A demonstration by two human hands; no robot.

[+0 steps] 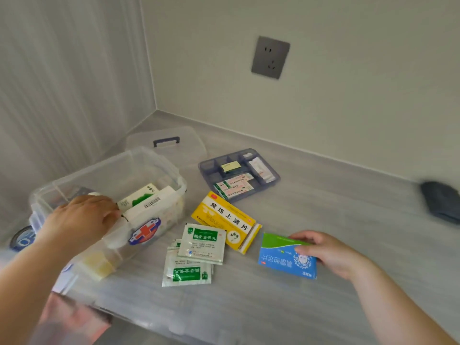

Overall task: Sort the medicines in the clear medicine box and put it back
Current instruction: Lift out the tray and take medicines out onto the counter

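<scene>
The clear medicine box (139, 160) with a red cross sticker stands open at the left. My left hand (82, 217) reaches into it and grips a white medicine carton (151, 202) that leans beside a green and white carton (137, 196). At the lower right my right hand (331, 252) holds a blue and green medicine packet (283, 257) just above the counter. A yellow medicine carton (224, 217) and green and white sachets (196, 255) lie between box and packet.
A blue divided tray (273, 180) with small packets sits behind the yellow carton. The clear lid (169, 138) with a blue handle lies in the corner. A dark object (440, 200) rests at the right edge. A wall socket (270, 57) is above.
</scene>
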